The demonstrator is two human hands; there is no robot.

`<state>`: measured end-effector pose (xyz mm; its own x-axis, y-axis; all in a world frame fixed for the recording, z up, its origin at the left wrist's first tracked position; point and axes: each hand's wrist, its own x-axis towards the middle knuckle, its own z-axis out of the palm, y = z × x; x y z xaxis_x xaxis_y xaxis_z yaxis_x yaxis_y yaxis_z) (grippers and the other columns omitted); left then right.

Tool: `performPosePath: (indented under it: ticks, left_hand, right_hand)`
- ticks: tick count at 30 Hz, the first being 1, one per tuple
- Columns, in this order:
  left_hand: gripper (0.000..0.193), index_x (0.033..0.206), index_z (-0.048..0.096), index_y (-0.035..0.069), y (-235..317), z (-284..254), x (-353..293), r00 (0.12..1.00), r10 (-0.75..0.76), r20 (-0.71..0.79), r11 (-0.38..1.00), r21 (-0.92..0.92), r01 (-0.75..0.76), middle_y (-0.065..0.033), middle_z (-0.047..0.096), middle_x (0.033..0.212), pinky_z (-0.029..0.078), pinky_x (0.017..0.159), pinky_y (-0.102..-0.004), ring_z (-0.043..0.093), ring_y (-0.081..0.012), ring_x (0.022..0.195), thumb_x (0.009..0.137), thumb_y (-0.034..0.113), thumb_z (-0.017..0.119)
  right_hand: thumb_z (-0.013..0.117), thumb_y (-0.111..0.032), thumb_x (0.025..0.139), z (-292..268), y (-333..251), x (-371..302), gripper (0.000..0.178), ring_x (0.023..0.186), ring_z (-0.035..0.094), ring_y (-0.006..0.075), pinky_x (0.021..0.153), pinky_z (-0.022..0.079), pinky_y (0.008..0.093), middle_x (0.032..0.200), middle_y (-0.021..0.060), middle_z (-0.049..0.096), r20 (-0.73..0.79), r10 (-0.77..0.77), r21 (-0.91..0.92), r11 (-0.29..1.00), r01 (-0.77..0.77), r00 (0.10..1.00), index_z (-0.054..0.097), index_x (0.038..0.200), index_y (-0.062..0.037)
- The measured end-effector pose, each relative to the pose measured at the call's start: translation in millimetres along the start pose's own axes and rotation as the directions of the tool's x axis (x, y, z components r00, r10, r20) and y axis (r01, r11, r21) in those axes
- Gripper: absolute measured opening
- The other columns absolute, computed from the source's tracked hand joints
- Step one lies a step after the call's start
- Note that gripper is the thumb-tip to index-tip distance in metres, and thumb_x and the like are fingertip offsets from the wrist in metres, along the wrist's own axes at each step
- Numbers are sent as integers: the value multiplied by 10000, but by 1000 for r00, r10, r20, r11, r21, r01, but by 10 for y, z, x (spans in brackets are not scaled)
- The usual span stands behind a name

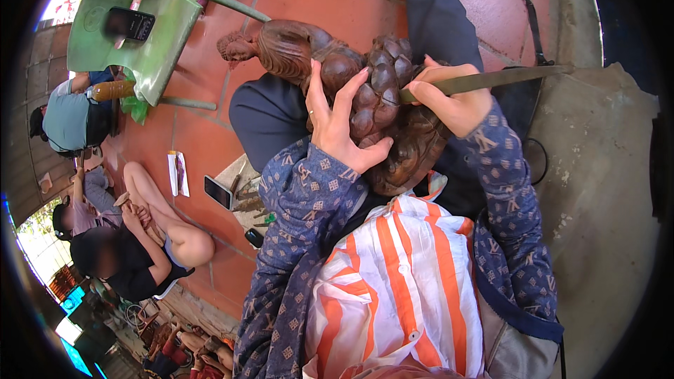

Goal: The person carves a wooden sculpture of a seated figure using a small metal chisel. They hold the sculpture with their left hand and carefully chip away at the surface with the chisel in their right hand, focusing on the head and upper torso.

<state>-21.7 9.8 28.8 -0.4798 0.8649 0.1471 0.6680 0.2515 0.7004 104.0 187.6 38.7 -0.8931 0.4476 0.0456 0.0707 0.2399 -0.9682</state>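
Across my lap lies a dark brown carved wooden statue (pixel 386 88), its head with a knobbly top pointing left and a band of rounded petals around its middle. My left hand (pixel 344 123) steadies it, fingers spread and curved over the petals with the thumb lower down. In my right hand (pixel 455 98) is a long flat metal file (pixel 495 81), gripped near its left end. That end of the file meets the petals, while the other end sticks out to the right. My right fingertips partly hide behind the file and statue.
A green plastic chair (pixel 158 35) with a phone (pixel 130 24) on it stands at upper left, beside a bottle of amber liquid (pixel 112 90). Another phone (pixel 218 191) and small tools (pixel 247 200) lie left of my lap. A seated person (pixel 133 253) works further left.
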Motion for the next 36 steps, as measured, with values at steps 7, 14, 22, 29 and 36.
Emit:
performPosePath:
  ticks: [7,14,22,29,36]
  left_hand:
    - [902,1394,450,131,-39,-10,4,1000,18,-4,1000,10,-18,-335,149,1501,250,1141,-471,187,-443,1429,577,191,826]
    - [890,1388,461,129,-66,-19,6,999,31,-24,1000,-2,-32,-318,167,1503,246,1143,-462,200,-421,1431,581,187,832]
    - [882,1386,462,138,-53,-8,6,1000,18,-26,999,-30,-18,-298,157,1508,275,1132,-452,260,-412,1406,585,179,830]
    - [836,1362,476,139,-34,-9,14,1000,14,-21,1000,4,-14,-303,151,1511,284,1127,-454,277,-413,1397,596,181,808]
    - [849,1349,491,183,-69,34,-39,999,28,-44,999,-30,-29,-334,145,1504,273,1113,-518,259,-496,1366,566,201,820]
  right_hand:
    - [652,-94,843,101,-54,-174,103,626,576,116,600,452,275,689,55,610,-241,60,38,998,-53,969,624,819,2]
    - [723,-114,789,13,-98,-269,75,624,600,152,849,442,344,741,21,666,-115,-265,-200,950,239,957,665,783,-66]
    - [719,-141,786,98,-47,-245,74,785,656,153,963,367,377,793,17,703,-104,-202,-70,978,196,974,703,786,-68]
    - [718,-96,768,37,-85,-224,73,737,654,187,790,466,338,754,56,694,-114,-238,-142,965,221,965,694,732,-38]
    - [737,-114,759,-28,-47,-403,89,801,663,202,857,453,359,761,59,685,-180,-192,-173,972,161,965,701,741,-35]
